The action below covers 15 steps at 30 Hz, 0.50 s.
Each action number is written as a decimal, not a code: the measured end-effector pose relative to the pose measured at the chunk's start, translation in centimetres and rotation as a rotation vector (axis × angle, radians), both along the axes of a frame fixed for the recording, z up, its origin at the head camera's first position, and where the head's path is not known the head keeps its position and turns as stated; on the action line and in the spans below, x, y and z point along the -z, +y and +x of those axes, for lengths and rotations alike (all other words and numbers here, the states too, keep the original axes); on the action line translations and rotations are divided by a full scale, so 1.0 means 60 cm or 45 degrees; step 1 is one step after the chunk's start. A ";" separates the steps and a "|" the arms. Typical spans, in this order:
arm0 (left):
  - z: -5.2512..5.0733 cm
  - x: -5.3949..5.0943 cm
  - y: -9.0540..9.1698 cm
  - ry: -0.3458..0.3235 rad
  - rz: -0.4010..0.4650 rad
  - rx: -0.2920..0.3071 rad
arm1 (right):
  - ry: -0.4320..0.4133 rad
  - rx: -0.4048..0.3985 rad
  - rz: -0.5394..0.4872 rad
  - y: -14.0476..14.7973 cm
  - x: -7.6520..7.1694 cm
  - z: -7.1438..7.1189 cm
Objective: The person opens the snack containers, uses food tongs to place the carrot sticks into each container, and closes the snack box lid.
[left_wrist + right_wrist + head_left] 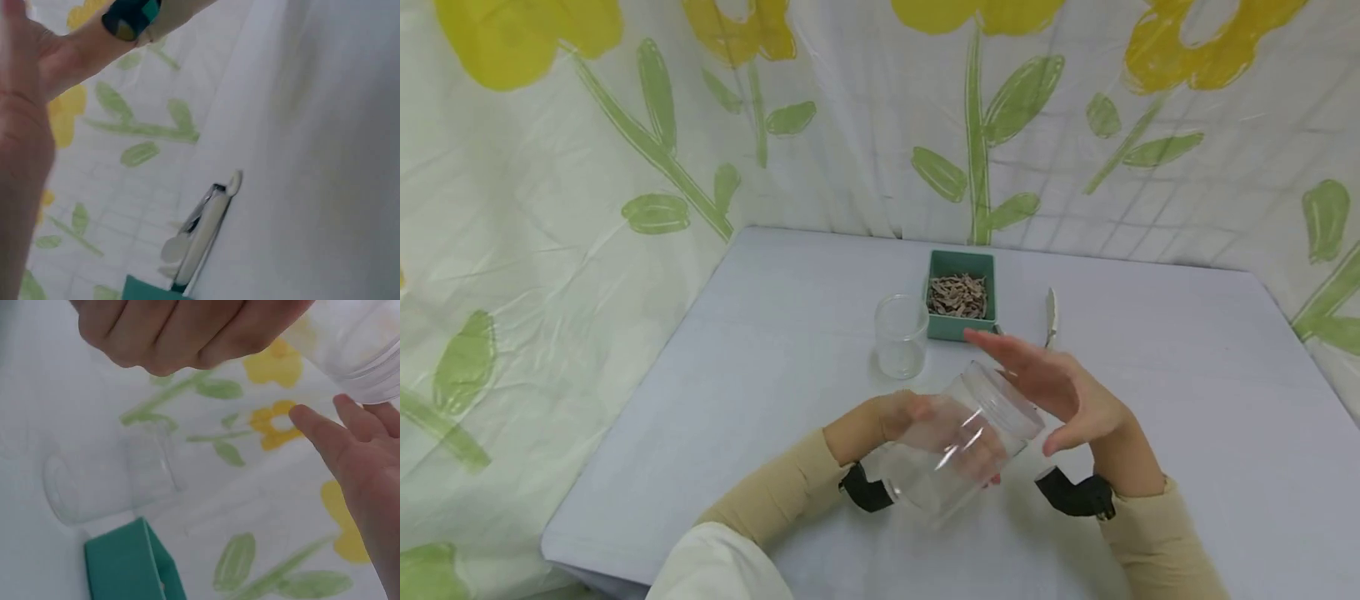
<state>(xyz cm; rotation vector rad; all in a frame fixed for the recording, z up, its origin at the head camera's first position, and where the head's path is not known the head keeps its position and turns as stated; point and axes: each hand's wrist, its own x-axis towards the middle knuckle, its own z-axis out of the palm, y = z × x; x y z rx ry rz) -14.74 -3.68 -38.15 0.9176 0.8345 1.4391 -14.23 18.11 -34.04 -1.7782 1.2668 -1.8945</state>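
A clear jar (943, 467) is tilted above the table, its ringed rim end up and to the right. My left hand (910, 412) holds it, with fingers curled round its side and partly seen through it. Beside the rim end is my right hand (1067, 396), its fingers extended and thumb spread apart. The right wrist view shows its fingertips close to the ringed rim (372, 372); whether they touch is hard to tell. Behind the jar, an empty clear cup (901, 337) stands upright on the table.
A green box (962, 328) holding dry brown strips (957, 296) stands at the back, right of the cup. Further right lies a white and metal tool (203, 234), resembling tongs. A flower-patterned curtain (850, 125) hangs behind the pale table (760, 308).
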 end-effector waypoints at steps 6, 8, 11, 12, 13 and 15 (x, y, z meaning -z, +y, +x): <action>0.001 -0.010 0.001 0.543 -0.259 -0.745 | -0.100 0.454 0.236 0.037 -0.016 0.012; 0.009 -0.011 0.008 0.665 -0.400 -1.006 | -0.180 0.737 0.438 0.041 -0.022 0.022; 0.016 -0.003 0.022 0.846 -0.524 -1.263 | -0.296 1.082 0.748 0.032 -0.032 0.033; 0.017 0.000 0.027 0.904 -0.549 -1.317 | -0.320 1.169 0.839 0.027 -0.034 0.034; 0.019 0.003 0.031 0.943 -0.569 -1.357 | -0.338 1.237 0.919 0.023 -0.035 0.035; 0.020 0.009 0.038 1.027 -0.605 -1.406 | -0.362 1.334 1.045 0.014 -0.036 0.035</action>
